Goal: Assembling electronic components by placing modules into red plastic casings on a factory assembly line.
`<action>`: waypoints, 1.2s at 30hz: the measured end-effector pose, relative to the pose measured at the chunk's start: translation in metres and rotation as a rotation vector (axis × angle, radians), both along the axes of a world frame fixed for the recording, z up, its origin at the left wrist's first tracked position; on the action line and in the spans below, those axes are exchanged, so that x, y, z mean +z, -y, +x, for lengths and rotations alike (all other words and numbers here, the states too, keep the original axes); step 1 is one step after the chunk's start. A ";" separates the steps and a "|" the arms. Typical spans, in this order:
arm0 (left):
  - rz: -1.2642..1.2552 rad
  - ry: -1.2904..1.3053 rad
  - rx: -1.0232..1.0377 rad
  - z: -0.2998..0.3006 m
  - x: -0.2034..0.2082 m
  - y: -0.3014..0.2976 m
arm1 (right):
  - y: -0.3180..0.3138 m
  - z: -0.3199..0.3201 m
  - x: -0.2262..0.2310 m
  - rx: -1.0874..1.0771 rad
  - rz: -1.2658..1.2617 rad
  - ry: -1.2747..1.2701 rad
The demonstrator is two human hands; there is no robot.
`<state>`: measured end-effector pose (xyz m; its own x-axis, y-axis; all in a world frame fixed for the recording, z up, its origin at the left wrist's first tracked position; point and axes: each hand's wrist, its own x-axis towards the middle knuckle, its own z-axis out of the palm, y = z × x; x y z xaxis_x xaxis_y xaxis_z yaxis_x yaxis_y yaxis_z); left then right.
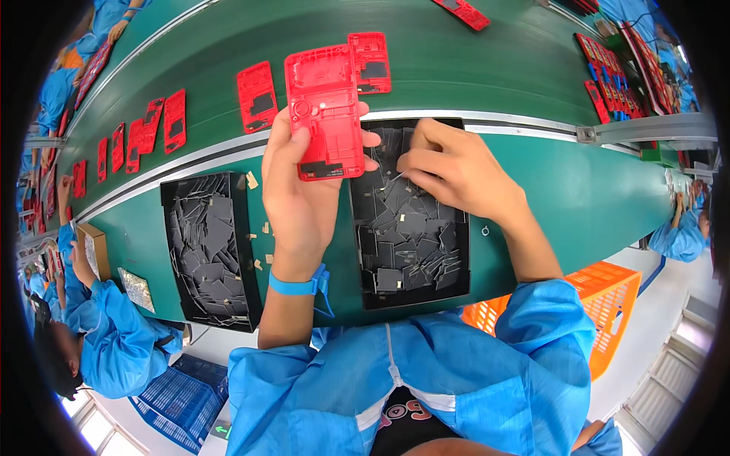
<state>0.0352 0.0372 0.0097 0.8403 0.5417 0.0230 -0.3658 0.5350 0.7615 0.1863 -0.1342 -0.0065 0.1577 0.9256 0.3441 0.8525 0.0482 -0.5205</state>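
Note:
My left hand (pixel 304 209), with a blue strap on its wrist, holds up a red plastic phone housing (pixel 331 125), its moulded inner side facing me. A black strip lies along the housing's lower end. Over the right-hand black tray (pixel 465 258), my right hand (pixel 464 171) has its thumb and fingers pinched together. A thin edge shows at those fingertips, but I cannot tell what it is. Many loose dark grey square pieces (pixel 411 224) fill this tray, several with small pale tabs.
Another black tray (pixel 254 304) of dark pieces stands at left, with pale scraps (pixel 252 180) beside it. Red housings (pixel 257 97) lie along the green conveyor belt (pixel 487 72) beyond a metal rail. An orange crate (pixel 608 304) stands low at right. A co-worker (pixel 125 334) sits at left.

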 end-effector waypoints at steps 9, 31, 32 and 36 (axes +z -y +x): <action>0.124 -0.088 0.061 0.014 0.026 0.024 | 0.003 -0.016 0.036 -0.219 0.467 -0.300; 0.184 -0.065 0.002 0.007 -0.017 0.015 | -0.005 -0.038 0.032 -0.396 0.429 -0.919; 0.191 -0.061 0.005 0.007 -0.015 0.015 | -0.006 -0.040 0.034 -0.393 0.426 -0.923; 0.206 -0.058 0.010 0.007 -0.016 0.016 | -0.007 -0.041 0.035 -0.477 0.375 -0.966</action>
